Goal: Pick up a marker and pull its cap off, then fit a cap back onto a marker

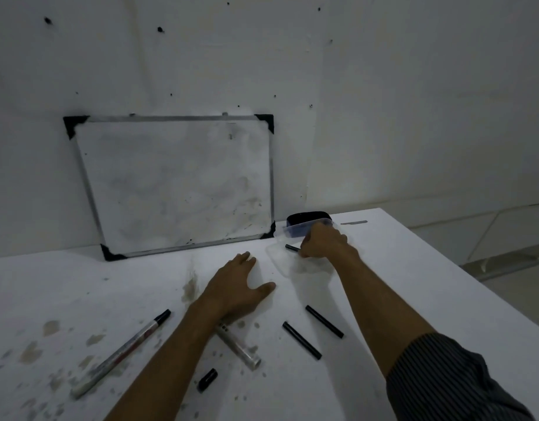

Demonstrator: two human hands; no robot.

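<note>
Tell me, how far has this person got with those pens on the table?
Done: one marker lies capped, and the whiteboard looks wiped.
In hand: the right hand grips a thin black stick over a clear lid beside the plastic box; the left hand rests flat.
Left: two black sticks, an uncapped marker and a loose cap.

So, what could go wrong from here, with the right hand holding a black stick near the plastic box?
1. The right hand grips a black stick over a clear lid; pushing might slide the lid.
2. The plastic box sits right behind the hand and could get knocked.
3. The left forearm lies over a silver marker, which may roll toward the cap.
</note>
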